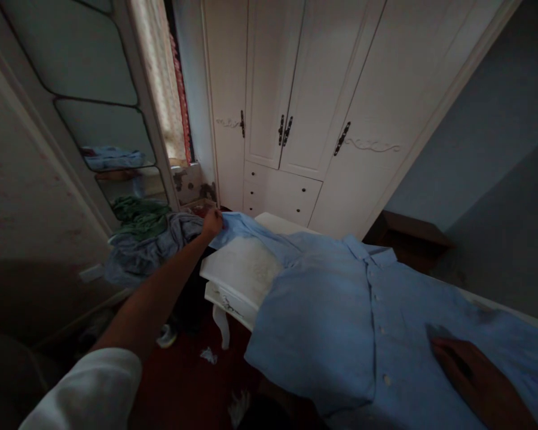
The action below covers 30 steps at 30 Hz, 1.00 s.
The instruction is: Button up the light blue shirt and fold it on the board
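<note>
A light blue button-up shirt (pixel 323 298) lies front side up across a white table (pixel 240 269), its collar at the far edge and its hem hanging over the near side. My left hand (pixel 213 222) is stretched out to the far left, closed around the cuff end of one sleeve, which is drawn out over the table's corner. On the right half of the shirt front, my right hand (pixel 468 370) bends its fingers together in a pinch, fingertips at the cloth beside the button row. The other sleeve runs off toward the right edge of view.
Heaped clothes (pixel 147 239), green and grey, sit left of the table by a mirrored panel (pixel 107 131). A white wardrobe (pixel 291 89) with dark handles stands behind. A brown wooden box-like piece (pixel 407 233) is at the back right. A shoe (pixel 166 336) and a crumpled scrap (pixel 208 356) lie on the red floor.
</note>
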{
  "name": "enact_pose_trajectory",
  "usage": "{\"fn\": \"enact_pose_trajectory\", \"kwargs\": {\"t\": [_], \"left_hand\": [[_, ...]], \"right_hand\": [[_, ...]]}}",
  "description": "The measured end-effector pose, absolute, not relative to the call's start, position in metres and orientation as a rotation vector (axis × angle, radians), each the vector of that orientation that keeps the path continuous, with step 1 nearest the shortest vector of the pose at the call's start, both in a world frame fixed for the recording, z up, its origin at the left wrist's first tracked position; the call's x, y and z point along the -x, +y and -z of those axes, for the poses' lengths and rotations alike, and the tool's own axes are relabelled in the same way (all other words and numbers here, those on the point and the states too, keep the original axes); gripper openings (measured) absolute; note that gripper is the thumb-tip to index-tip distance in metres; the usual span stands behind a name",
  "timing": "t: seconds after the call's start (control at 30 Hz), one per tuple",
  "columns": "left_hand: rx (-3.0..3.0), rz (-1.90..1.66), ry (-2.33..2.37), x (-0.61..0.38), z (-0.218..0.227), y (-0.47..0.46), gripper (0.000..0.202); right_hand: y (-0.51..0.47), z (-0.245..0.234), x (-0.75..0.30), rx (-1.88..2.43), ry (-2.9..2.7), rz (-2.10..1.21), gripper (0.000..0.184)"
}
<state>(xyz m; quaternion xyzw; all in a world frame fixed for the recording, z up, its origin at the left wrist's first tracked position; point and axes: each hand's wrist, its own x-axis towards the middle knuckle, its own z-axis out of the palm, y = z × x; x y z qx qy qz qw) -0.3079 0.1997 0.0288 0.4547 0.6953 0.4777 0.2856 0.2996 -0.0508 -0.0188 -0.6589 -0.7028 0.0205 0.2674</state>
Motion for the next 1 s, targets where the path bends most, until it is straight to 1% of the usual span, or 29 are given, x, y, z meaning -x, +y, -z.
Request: {"fn": "enact_pose_trajectory", "kwargs": {"t": [0.1,0.2,0.3,0.33,0.43,0.53,0.57,0.63,0.7,0.8,0.9,1.0], "left_hand": [[-1.41,-1.464,1.951,0.296,-0.064,0.193,0.023],[-1.652,-1.575,1.949,0.274,-0.104,0.184,0.022],[-2.02,-1.573,1.848,0.24,-0.141,0.17,0.021],[-2.231,-1.538,1.799,0.227,-0.152,0.164,0.022],[-2.6,-1.401,1.621,0.177,-0.177,0.147,0.025],[-3.205,-1.02,1.248,0.117,-0.19,0.126,0.031],[-3.373,-0.903,1.077,0.096,-0.191,0.119,0.031],[-3.612,-0.64,0.669,0.052,-0.189,0.101,0.024],[-3.707,-0.413,0.276,0.011,-0.178,0.081,0.021],[-3.687,-0.076,-0.097,-0.037,-0.15,0.046,0.023],[-3.639,0.042,-0.164,-0.06,-0.116,0.014,0.026],[-3.518,0.049,0.005,-0.061,-0.089,-0.009,0.031]], "right_hand": [[-0.052,0.015,-0.296,1.758,-1.909,-0.088,0.04],[-0.052,0.016,-0.294,1.752,-1.889,-0.095,0.038],[-0.052,0.017,-0.292,1.743,-1.891,-0.085,0.037],[-0.052,0.017,-0.292,1.735,-1.894,-0.08,0.036],[-0.053,0.016,-0.289,1.709,-1.905,-0.068,0.034],[-0.054,0.014,-0.287,1.697,-1.914,-0.081,0.031],[-0.054,0.013,-0.286,1.691,-1.914,-0.086,0.03],[-0.054,0.013,-0.285,1.674,-1.909,-0.089,0.029],[-0.055,0.012,-0.284,1.648,-1.901,-0.097,0.027],[-0.057,0.01,-0.284,1.595,-1.842,-0.133,0.028],[-0.057,0.01,-0.286,1.55,-1.694,-0.168,0.034],[-0.057,0.01,-0.286,1.508,-1.592,-0.241,0.039]]}}
